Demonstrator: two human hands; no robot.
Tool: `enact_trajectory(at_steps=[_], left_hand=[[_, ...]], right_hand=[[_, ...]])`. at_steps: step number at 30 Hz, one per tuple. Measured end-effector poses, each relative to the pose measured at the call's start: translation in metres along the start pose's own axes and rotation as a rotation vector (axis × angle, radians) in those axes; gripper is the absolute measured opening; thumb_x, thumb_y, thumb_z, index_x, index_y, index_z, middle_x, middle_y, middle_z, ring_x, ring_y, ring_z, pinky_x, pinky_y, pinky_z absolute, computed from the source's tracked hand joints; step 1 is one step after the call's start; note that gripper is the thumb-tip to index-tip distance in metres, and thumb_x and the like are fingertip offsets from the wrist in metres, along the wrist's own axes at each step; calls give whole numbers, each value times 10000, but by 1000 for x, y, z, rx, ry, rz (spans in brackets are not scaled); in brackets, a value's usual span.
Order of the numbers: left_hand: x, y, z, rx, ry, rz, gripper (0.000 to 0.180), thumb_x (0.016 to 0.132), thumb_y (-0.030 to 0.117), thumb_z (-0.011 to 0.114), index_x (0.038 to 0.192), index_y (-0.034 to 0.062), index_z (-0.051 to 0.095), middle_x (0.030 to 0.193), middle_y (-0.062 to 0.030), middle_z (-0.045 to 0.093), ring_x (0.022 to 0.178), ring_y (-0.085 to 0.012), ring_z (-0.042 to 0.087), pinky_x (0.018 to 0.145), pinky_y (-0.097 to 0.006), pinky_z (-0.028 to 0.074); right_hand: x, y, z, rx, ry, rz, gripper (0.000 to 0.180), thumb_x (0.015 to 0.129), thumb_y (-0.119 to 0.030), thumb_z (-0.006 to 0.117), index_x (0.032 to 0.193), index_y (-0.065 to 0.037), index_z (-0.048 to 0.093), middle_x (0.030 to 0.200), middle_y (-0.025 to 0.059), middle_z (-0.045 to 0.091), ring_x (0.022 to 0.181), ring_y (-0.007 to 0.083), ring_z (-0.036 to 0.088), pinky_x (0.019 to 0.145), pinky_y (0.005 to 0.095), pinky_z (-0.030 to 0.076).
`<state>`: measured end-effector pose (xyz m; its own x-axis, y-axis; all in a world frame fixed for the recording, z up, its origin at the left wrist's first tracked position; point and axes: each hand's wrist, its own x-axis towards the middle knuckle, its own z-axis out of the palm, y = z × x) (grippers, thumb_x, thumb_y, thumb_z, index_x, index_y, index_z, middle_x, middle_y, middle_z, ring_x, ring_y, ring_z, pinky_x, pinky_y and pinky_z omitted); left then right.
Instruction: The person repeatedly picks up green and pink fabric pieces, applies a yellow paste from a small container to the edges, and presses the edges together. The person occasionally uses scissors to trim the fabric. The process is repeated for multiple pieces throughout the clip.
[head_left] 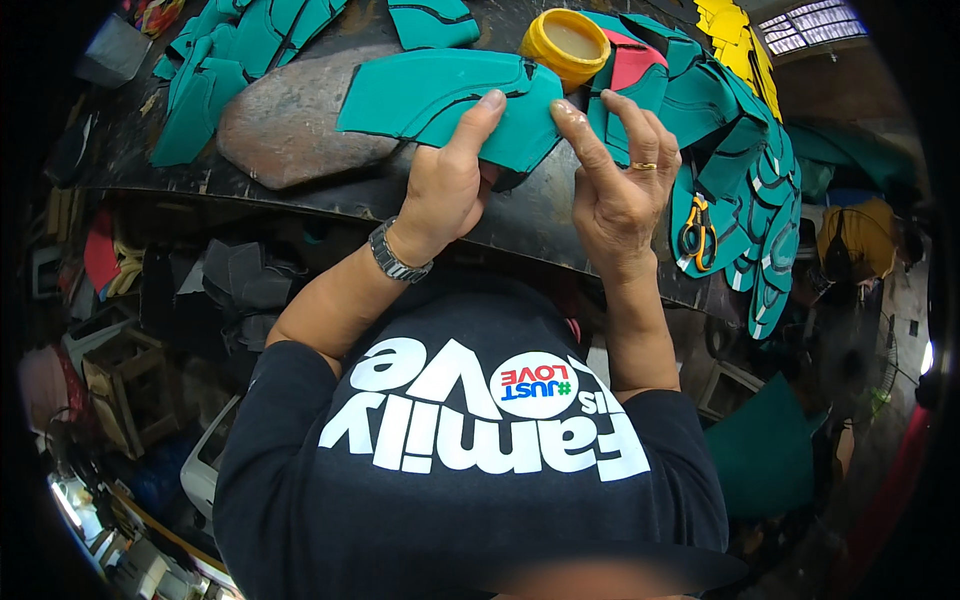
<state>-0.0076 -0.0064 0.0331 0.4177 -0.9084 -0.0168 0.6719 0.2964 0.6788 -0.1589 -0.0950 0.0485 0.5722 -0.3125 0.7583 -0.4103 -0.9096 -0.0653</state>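
Observation:
A green shoe upper piece point(440, 95) with dark cut edges and a curved seam is held above the table's near edge. My left hand point(445, 190) grips its near side, thumb on top and fingers hidden beneath. At the piece's right end, the index fingertip of my right hand point(625, 190) presses on the edge. The thumb of that hand is out of sight, and its other fingers are raised and bent. Just beyond the piece stands a yellow pot point(565, 50) with pale, murky contents. Under its left part lies a worn brown slab point(290, 130).
Heaped green pieces point(745, 160) hang over the table's right edge, with orange-and-black scissors point(698, 235) on them. A red piece point(635, 65) lies near the pot, and yellow pieces point(735, 40) lie behind. More green pieces point(205, 100) are at the back left. A wooden crate point(125, 390) stands below left.

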Motion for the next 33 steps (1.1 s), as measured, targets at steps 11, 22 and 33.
enact_trajectory(at_steps=[11, 22, 33], left_hand=[[5, -20, -9, 2, 30, -67, 233, 999, 177, 591, 1190, 44, 593, 1113, -72, 667, 1031, -177, 661, 893, -345, 551], [-1, 26, -16, -248, -120, 32, 362, 1000, 247, 597, 1288, 30, 566, 1236, -105, 665, 1103, -224, 666, 977, -383, 531], [7, 4, -32, -316, -39, -125, 340, 1005, 260, 581, 1283, 63, 584, 1212, -78, 686, 1108, -206, 658, 954, -381, 526]], right_hand=[[-17, -8, 1, -78, 9, -135, 573, 715, 7, 685, 1103, -412, 731, 1213, -50, 587, 1056, 183, 502, 867, 376, 352], [42, 65, 6, 382, -68, 168, 264, 966, -311, 579, 1070, -161, 770, 1236, 109, 615, 1196, 318, 485, 1019, 413, 349], [74, 124, 96, -452, -380, -101, 382, 1016, -470, 445, 1299, -326, 656, 1331, 133, 599, 1377, 345, 409, 1121, 570, 264]])
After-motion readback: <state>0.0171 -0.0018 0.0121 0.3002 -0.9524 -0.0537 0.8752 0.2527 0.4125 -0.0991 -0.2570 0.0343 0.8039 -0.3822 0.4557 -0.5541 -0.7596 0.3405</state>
